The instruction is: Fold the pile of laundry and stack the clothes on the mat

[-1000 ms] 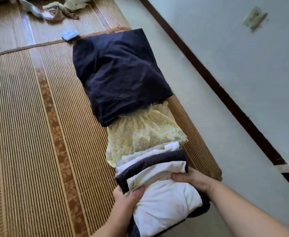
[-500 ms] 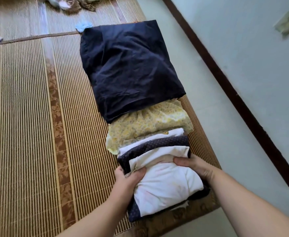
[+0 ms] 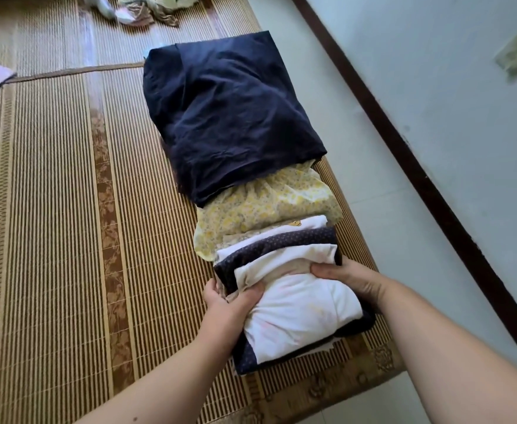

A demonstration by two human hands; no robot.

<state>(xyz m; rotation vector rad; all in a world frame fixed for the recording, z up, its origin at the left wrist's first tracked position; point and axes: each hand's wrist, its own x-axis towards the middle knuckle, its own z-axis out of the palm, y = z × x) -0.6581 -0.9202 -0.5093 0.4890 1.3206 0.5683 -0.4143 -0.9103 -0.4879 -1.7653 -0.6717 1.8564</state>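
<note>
White folded garment point(image 3: 300, 313) atop stack on mat point(image 3: 52, 209); both hands' fingers pinching it.

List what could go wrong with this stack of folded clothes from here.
1. Both hands, left hand and right hand, pinch only the white garment on top; pulling may undo its fold.
2. The dotted dark garment beneath could drag along and skew the stack.
3. The stack sits near the mat's edge, so a piece might slide onto the bare floor.
</note>
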